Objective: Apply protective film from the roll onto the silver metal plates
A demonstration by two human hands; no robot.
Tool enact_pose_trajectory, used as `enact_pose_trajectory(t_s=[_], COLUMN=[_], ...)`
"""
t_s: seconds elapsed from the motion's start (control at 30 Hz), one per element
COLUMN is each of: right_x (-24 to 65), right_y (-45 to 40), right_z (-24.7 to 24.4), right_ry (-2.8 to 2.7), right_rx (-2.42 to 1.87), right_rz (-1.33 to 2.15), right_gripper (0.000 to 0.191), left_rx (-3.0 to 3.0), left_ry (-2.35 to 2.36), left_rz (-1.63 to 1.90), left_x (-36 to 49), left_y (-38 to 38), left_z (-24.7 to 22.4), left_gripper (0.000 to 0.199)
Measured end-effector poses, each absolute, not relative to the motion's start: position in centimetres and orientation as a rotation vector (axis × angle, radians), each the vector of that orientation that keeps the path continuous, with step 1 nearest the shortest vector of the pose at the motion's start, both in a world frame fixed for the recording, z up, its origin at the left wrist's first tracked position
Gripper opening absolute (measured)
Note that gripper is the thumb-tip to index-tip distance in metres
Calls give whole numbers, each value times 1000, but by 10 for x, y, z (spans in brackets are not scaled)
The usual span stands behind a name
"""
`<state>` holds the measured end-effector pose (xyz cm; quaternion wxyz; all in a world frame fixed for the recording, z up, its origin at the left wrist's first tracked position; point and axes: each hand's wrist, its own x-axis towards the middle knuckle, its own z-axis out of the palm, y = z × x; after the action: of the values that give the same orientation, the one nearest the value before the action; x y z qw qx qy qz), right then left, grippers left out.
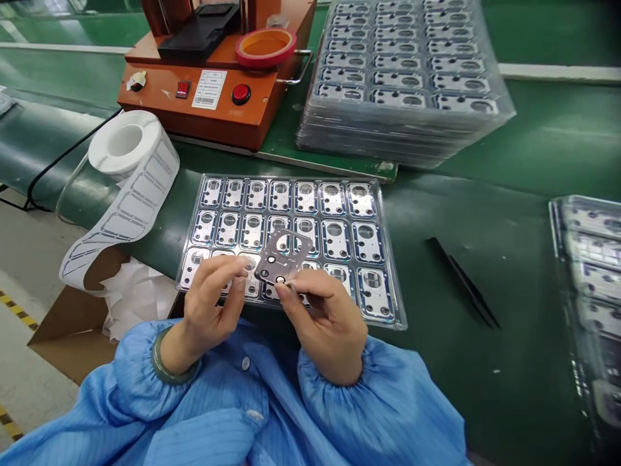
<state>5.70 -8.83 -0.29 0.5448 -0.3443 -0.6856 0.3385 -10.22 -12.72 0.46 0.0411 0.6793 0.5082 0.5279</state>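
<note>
Left hand [212,301] and right hand [321,320] both pinched on a thin dark gasket [282,255] above a tray [392,259]; seems light, flexible, easily bent, so hold by edges.

A green workbench [485,401] ran across the view. An orange machine [194,97] stood at twelve o'clock, and a tall stack of clear trays [402,84] at one o'clock. A roll of labels [126,145] lay at ten o'clock. A tray of metal plates [392,310] sat mid-bench, with tweezers [466,285] at three o'clock and more stacked trays [589,278] beyond them.
</note>
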Motion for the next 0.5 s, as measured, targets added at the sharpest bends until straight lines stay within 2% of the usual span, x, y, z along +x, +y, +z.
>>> enact_pose_trajectory(t_s=[0.1, 0.2, 0.3, 0.5], right_x=[57, 57, 58, 58], right_y=[-89, -89, -88, -87], right_z=[-5, -5, -4, -1], right_ry=[-1627, -1653, -1665, -1685], right_rx=[-827, -836, -846, -855], right_rz=[831, 870, 888, 902], right_gripper=[21, 20, 20, 19], left_rx=[1556, 1195, 1032, 964], left_ry=[1368, 1136, 1010, 1099], left_rz=[1651, 1509, 1434, 1412], left_x=[-94, -91, -90, -88], left_y=[-125, -122, -120, -120], left_z=[4, 3, 0, -3], left_gripper=[53, 31, 29, 22])
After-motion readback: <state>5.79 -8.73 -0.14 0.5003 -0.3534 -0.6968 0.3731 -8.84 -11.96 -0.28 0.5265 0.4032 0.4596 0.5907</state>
